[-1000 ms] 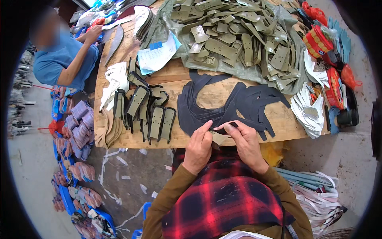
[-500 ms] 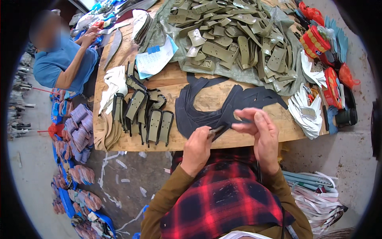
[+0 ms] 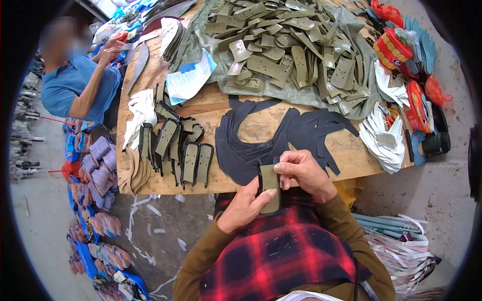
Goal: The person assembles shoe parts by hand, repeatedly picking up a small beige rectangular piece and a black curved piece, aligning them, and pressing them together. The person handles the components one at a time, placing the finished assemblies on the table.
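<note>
Both my hands hold one olive-green flat strip with a dark backing (image 3: 270,188) just in front of the wooden table's near edge (image 3: 231,184). My left hand (image 3: 244,204) grips its lower part from the left. My right hand (image 3: 304,173) pinches its top end. Directly behind it a stack of dark curved fabric pieces (image 3: 281,135) lies spread on the table. To the left stand finished olive-and-black strips in a row (image 3: 182,150).
A large heap of olive cut pieces (image 3: 291,50) on a grey sheet fills the far side. White pieces (image 3: 384,138) and red bundles (image 3: 396,50) sit at the right. A person in a blue shirt (image 3: 75,85) works at the left end. Scraps litter the floor.
My hands have drawn back from the dark fabric stack toward my body, and the olive strip now shows upright between them.
</note>
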